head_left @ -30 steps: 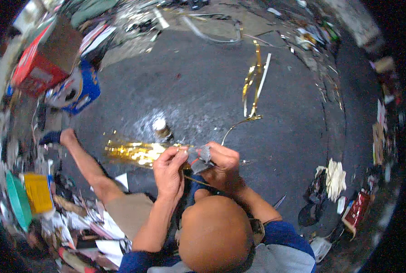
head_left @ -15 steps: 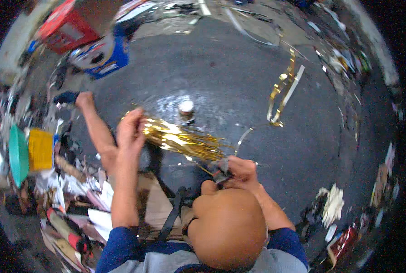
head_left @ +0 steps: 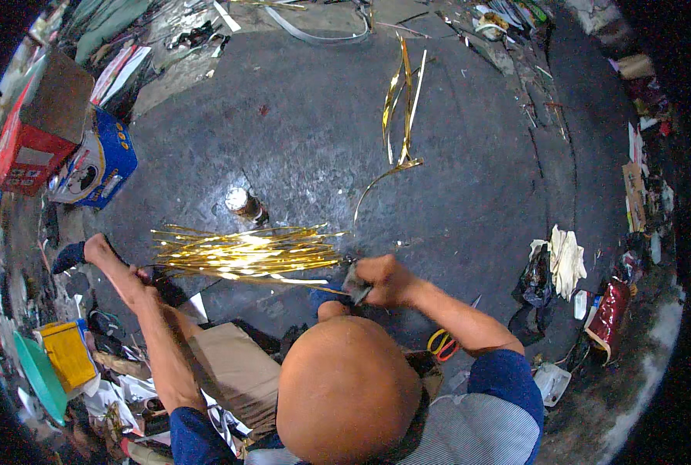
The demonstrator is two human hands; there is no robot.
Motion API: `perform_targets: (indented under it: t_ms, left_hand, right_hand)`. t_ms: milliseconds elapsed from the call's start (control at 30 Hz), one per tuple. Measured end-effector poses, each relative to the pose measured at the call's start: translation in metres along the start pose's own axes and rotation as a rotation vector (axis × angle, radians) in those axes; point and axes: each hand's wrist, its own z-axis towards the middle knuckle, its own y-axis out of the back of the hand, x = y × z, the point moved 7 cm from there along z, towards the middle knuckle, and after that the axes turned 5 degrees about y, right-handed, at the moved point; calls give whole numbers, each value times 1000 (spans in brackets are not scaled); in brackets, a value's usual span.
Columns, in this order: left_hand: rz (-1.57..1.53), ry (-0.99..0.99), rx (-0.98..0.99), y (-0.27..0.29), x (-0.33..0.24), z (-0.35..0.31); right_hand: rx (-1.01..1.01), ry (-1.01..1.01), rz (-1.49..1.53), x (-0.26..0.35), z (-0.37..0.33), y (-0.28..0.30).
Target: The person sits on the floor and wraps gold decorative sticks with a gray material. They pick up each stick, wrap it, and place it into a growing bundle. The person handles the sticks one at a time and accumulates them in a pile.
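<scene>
Gold foil strips (head_left: 245, 252) lie side by side in a loose sheaf in front of my legs. At their right end my right hand (head_left: 384, 280) is closed around a small dark grey thing (head_left: 355, 284) whose kind I cannot make out. A thin strip end passes close beside it. Beyond the left end of the sheaf, my left hand (head_left: 139, 277) is down by my shin, apart from the strips; its fingers are mostly hidden. Just behind the sheaf stands a small brown jar (head_left: 245, 204) with a pale top. Scissors (head_left: 442, 345) with yellow and red handles lie under my right forearm.
Red (head_left: 32, 147) and blue cartons (head_left: 101, 163) stand at the far left. More gold strips (head_left: 404, 108) lie farther off. A cream cloth (head_left: 567, 260) lies right, beside a black plastic bag (head_left: 537, 275). A yellow container (head_left: 67, 355) and a green basin (head_left: 39, 380) stand lower left.
My left hand has let go of the gold strips and moved left and down to my shin. The strips now lie spread flatter. My view has shifted, and my right hand still grips the grey thing.
</scene>
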Motion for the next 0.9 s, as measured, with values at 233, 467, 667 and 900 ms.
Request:
perform_targets:
  t_ms: [233, 467, 667, 900]
  left_hand:
    - [464, -284, -219, 39, 50, 29]
    - [509, -501, 307, -62, 70, -107]
    - [304, -200, 825, -148, 72, -216]
    - [-89, 316, 1150, -265, 75, -315]
  right_hand:
    - [-464, -806, -142, -133, 27, 38]
    - [-455, -820, -427, -191, 31, 8]
    - [-780, -703, 234, -165, -29, 30]
    - [-899, -802, 603, -62, -50, 40]
